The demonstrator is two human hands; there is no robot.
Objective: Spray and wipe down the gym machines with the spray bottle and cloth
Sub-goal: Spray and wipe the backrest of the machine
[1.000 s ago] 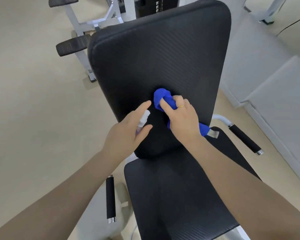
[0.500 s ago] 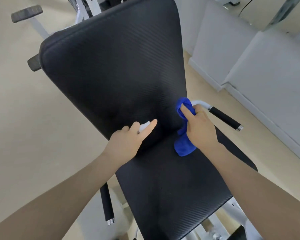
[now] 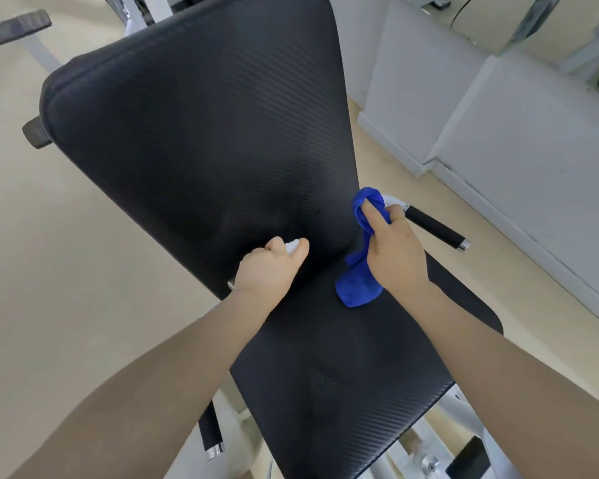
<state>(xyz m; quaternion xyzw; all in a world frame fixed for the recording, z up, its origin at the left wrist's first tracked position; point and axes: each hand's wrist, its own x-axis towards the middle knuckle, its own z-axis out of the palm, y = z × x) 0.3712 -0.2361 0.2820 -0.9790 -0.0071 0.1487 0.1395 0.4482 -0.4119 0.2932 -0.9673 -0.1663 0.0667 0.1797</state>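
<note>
The right hand (image 3: pixel 393 257) clutches the blue cloth (image 3: pixel 358 285), bunched above the forefinger and hanging below the palm onto the seat pad (image 3: pixel 343 392). Just left, the left hand (image 3: pixel 268 271) curls around the spray bottle (image 3: pixel 292 245), only its white tip visible, near the backrest (image 3: pixel 194 133).

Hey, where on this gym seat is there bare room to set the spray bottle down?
Bare seat pad lies below the blue cloth, between the two forearms. It is crowded at the crease under the backrest, where the left hand holds the spray bottle and the right hand the cloth.
</note>
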